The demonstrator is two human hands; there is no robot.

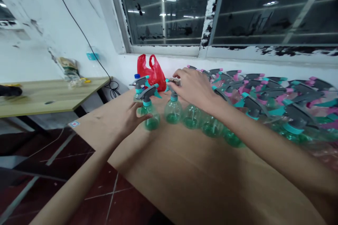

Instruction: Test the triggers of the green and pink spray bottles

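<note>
My left hand (pixel 132 117) is curled around the body of a clear spray bottle (pixel 151 121) with green liquid, a teal collar and a grey trigger head. It stands upright at the left end of a row. My right hand (pixel 194 84) is at the head of the second spray bottle (pixel 173 110), thumb and fingers closing around its top. A small brownish patch shows between those fingers; I cannot make out what it is. Along the row to the right, another green spray bottle (pixel 192 116) stands partly below my right wrist.
Many spray bottles with teal or pink parts (pixel 271 88) crowd the table's right side by the wall. Behind my hands are a red plastic bag (pixel 151 72) and a blue-capped bottle (pixel 137 76). The brown table (pixel 169 168) ends at the left; a second table (pixel 60 95) stands beyond.
</note>
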